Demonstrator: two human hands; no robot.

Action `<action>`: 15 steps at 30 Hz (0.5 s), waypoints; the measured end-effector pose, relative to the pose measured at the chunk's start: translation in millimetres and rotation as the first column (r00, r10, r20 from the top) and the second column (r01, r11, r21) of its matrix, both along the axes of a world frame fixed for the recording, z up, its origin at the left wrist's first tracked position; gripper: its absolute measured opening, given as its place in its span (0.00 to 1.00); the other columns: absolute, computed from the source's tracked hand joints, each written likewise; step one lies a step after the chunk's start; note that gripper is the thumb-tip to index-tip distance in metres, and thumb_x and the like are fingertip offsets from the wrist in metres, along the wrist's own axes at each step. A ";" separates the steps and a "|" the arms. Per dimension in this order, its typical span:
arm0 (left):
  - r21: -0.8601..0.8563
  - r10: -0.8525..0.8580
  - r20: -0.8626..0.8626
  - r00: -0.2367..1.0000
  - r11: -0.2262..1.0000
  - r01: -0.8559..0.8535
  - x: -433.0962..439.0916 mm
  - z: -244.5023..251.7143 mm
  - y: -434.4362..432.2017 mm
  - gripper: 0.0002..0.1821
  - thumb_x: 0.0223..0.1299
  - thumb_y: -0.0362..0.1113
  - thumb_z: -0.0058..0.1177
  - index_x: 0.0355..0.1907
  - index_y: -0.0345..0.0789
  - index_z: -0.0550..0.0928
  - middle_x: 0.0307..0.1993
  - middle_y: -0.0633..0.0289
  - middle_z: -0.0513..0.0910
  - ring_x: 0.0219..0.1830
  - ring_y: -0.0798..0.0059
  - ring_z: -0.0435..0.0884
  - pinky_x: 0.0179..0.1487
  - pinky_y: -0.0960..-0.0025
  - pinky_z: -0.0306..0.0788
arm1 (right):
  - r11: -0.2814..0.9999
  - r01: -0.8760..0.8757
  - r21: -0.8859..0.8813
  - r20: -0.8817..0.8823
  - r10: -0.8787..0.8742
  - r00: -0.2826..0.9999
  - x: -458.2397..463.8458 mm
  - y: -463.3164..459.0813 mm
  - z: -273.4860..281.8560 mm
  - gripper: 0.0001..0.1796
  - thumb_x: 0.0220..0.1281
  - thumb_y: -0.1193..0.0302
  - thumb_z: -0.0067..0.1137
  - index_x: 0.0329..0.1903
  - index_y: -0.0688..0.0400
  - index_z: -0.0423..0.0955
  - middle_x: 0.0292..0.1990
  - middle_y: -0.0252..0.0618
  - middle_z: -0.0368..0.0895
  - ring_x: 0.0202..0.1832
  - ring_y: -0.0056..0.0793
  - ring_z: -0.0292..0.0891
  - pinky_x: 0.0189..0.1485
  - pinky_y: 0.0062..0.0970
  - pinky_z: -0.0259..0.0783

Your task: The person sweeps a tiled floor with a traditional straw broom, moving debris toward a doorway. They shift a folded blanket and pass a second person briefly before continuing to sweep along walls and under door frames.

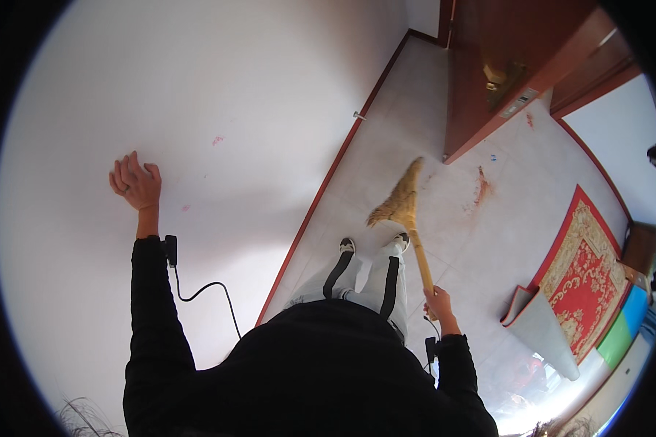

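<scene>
My left hand rests against the white wall at the left, its fingers bent and somewhat apart, holding nothing; a ring is on one finger. In my right hand is the wooden handle of a straw broom. The broom's bristle head is raised towards the top of the view, just beyond my shoes, with its bristles towards the wall; whether it touches the floor I cannot tell. Reddish-brown smears mark the tiled floor to the right of the broom. Small pink marks show on the wall.
A dark red wooden door with a brass handle stands ajar at the upper right. A small door stop sticks out by the red baseboard. On the right lies a red patterned rug with one corner folded over. A small blue scrap is on the floor.
</scene>
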State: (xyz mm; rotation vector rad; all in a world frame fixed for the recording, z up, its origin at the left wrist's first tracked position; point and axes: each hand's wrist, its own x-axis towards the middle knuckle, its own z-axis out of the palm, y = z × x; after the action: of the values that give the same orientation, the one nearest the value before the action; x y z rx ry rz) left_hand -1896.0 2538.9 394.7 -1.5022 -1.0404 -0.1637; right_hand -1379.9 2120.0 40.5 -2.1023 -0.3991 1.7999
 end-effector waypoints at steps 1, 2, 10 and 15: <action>-0.001 0.018 -0.007 1.000 1.000 -0.018 5.8 0.1 0.7 0.22 0.46 0.36 0.50 0.48 0.40 0.72 0.49 0.62 0.64 0.58 0.67 0.60 0.62 0.56 0.53 | 0.999 -0.041 0.027 -0.002 0.041 0.999 -2.8 7.0 -1.1 0.14 0.57 0.63 0.53 0.34 0.64 0.72 0.14 0.39 0.72 0.14 0.27 0.72 0.16 0.27 0.69; -0.012 -0.014 0.067 0.998 1.000 0.015 14.3 -0.5 0.7 0.22 0.45 0.36 0.51 0.48 0.39 0.72 0.49 0.62 0.64 0.58 0.66 0.60 0.62 0.56 0.52 | 0.996 -0.072 0.058 -0.018 0.074 0.997 -6.9 11.5 -3.0 0.15 0.57 0.63 0.53 0.34 0.64 0.72 0.14 0.39 0.72 0.14 0.27 0.72 0.16 0.27 0.69; -0.237 -0.411 0.770 0.487 0.524 0.818 295.8 -24.2 48.8 0.37 0.43 0.32 0.60 0.58 0.32 0.58 0.55 0.51 0.59 0.58 0.56 0.56 0.60 0.58 0.55 | 0.989 -0.122 0.086 -0.046 0.127 0.991 -19.8 80.1 -48.2 0.15 0.51 0.65 0.55 0.28 0.67 0.73 0.13 0.40 0.72 0.13 0.29 0.72 0.16 0.29 0.68; 0.013 -0.515 0.847 0.132 0.269 0.963 525.0 10.0 27.7 0.44 0.47 0.54 0.58 0.56 0.22 0.58 0.52 0.36 0.64 0.53 0.45 0.67 0.54 0.56 0.63 | 0.999 0.014 -0.047 -0.041 -0.016 0.999 23.6 40.7 -50.8 0.13 0.54 0.65 0.53 0.30 0.64 0.73 0.13 0.40 0.71 0.13 0.28 0.71 0.14 0.29 0.66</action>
State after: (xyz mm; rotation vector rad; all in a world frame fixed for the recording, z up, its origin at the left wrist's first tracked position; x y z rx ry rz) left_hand -1371.0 2566.6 404.7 -2.5980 -0.6949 -1.5350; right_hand -1356.4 2160.7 -10.3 -2.0888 -0.3328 1.8581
